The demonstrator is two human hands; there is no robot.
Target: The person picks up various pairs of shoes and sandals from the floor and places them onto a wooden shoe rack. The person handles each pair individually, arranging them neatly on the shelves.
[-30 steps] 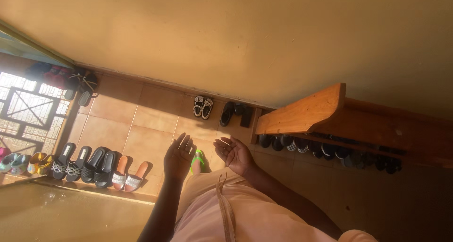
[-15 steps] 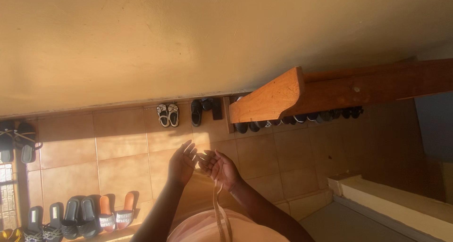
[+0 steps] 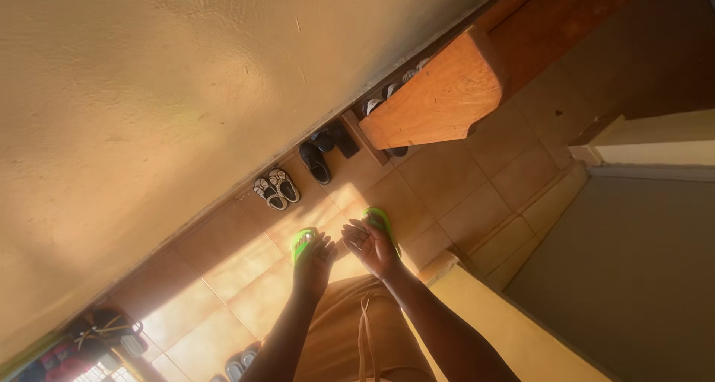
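My left hand [image 3: 313, 262] and my right hand [image 3: 372, 246] are held out side by side in front of my waist, fingers spread, palms partly turned up, nothing in either. Below them are my two feet in bright green slippers [image 3: 378, 222], one under each hand, on tan floor tiles [image 3: 447, 185]. A thin cloth strap [image 3: 366, 330] hangs down the front of my pale garment.
A small pair of black-and-white shoes [image 3: 275, 188] and dark shoes [image 3: 316, 162] stand against the cream wall [image 3: 149, 91]. A wooden bench [image 3: 439, 99] has several shoes under it. More sandals [image 3: 112, 330] lie at lower left. A low step edge [image 3: 514, 330] runs at right.
The view has tilted and swung, so the wall now runs diagonally. My hands have moved slightly apart, and both green slippers have come into sight under them.
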